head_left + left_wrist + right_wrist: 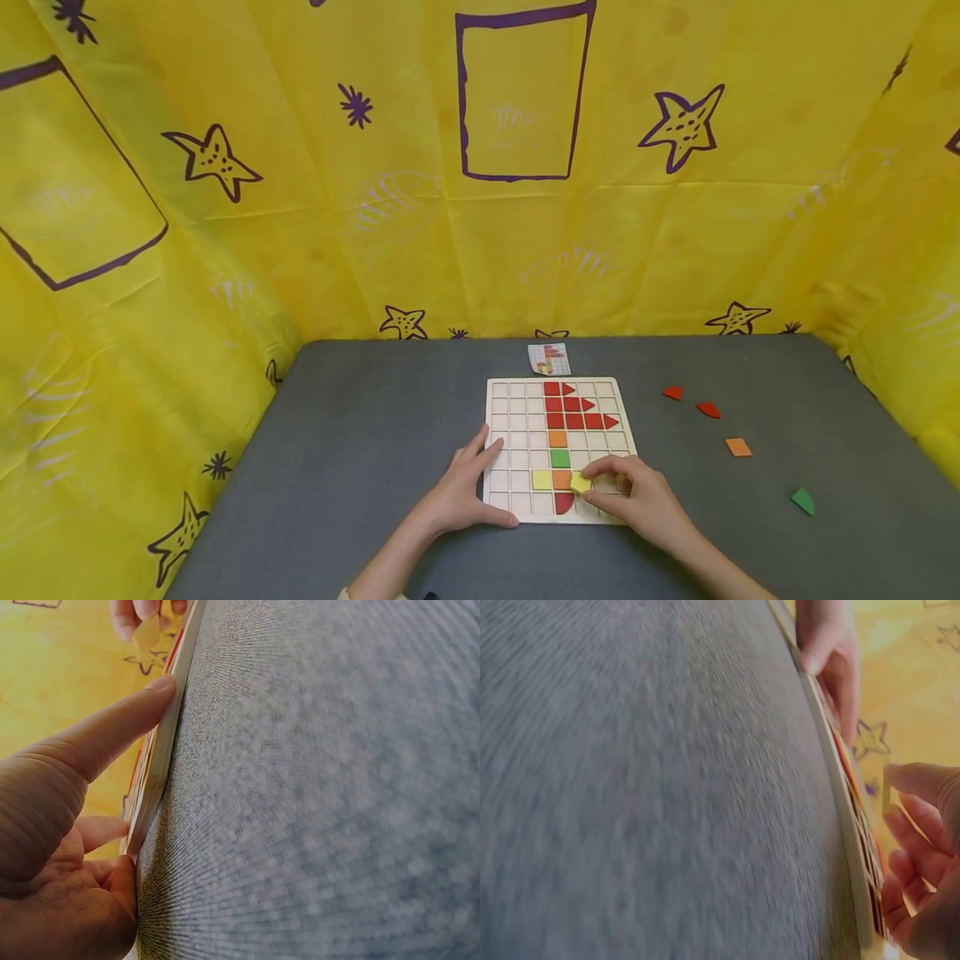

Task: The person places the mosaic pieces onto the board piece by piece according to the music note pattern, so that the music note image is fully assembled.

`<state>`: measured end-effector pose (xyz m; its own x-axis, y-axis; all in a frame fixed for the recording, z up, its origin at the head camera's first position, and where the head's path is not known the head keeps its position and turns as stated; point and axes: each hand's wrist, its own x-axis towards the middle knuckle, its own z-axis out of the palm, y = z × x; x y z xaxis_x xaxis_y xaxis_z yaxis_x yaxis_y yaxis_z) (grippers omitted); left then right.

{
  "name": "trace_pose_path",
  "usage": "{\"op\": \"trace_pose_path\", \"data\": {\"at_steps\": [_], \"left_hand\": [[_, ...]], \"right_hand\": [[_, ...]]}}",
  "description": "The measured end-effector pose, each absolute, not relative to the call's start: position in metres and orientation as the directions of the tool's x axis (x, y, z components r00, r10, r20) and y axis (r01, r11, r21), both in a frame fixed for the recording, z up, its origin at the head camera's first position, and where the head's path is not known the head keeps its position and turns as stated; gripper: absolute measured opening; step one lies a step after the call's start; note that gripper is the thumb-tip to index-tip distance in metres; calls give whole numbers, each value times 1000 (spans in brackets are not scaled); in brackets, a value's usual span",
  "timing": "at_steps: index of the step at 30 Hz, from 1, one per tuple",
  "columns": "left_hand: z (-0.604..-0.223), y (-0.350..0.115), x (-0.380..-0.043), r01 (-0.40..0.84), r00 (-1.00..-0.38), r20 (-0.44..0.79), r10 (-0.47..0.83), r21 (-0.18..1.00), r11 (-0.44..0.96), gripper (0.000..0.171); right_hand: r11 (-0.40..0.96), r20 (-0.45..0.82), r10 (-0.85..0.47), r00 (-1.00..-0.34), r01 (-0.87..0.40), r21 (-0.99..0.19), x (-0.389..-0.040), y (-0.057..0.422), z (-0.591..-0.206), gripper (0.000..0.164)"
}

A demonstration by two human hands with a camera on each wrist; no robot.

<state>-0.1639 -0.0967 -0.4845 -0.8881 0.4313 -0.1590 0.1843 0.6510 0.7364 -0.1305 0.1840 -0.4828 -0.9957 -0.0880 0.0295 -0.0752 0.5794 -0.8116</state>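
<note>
Between the thumb and fingers of my right hand (637, 496), a small yellow square tile (580, 482) is pinched. In the right wrist view the tile (886, 791) shows edge-on above the board. The pale wooden grid board (517, 414) lies under it, beside an orange square (562, 480) in the lower rows. My left hand (457, 492) spans the board's near left corner, thumb along the front edge and fingers at the left side. On the grid sit red squares and triangles, a green square (560, 458), another yellow square (542, 480) and a red rounded piece (564, 502).
Behind the board lies a small pattern card (549, 359). To the right on the grey table (360, 425) are two red pieces (672, 392), an orange parallelogram (738, 447) and a green rounded piece (803, 501). Yellow patterned cloth (517, 250) hangs behind and at the sides.
</note>
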Motion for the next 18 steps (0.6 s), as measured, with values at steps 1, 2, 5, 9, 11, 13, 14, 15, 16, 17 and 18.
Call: {"op": "trace_pose_path", "data": {"at_steps": [1, 2, 5, 9, 11, 13, 14, 15, 16, 17, 18], "left_hand": [[-484, -97, -164, 187, -888, -157, 432, 735, 651, 109], [-484, -97, -164, 191, -888, -153, 435, 736, 649, 109], [-484, -97, -163, 201, -887, -144, 439, 735, 648, 108], [-483, -96, -162, 197, -888, -150, 436, 731, 654, 108], [-482, -96, -162, 190, -888, -160, 432, 727, 660, 108], [-482, -96, -163, 187, -889, -162, 429, 727, 661, 108], [-482, -96, -163, 187, -889, -161, 429, 727, 660, 108], [-481, -96, -163, 188, -889, -160, 429, 726, 661, 108], [-482, -96, -163, 188, -889, -161, 429, 726, 662, 108], [-482, -96, -163, 190, -889, -159, 430, 726, 662, 108], [-482, -96, -163, 192, -889, -157, 430, 725, 662, 108]], "right_hand": [[574, 44, -106, -993, -97, -813, -130, 181, -484, 24], [572, 68, -128, -989, -129, -810, -130, 178, -485, 24], [567, 185, -208, -960, -273, -777, -130, 169, -489, 24], [551, 349, -325, -879, -476, -686, -132, 160, -494, 27], [540, 399, -370, -839, -543, -642, -133, 157, -496, 30], [526, 438, -402, -804, -594, -609, -135, 154, -498, 31], [517, 456, -415, -787, -617, -593, -136, 153, -498, 32], [509, 474, -427, -770, -638, -578, -137, 152, -499, 32], [501, 490, -436, -755, -656, -565, -137, 151, -499, 32], [493, 502, -442, -743, -669, -556, -137, 150, -499, 32], [488, 511, -448, -733, -680, -548, -138, 150, -500, 32]]}}
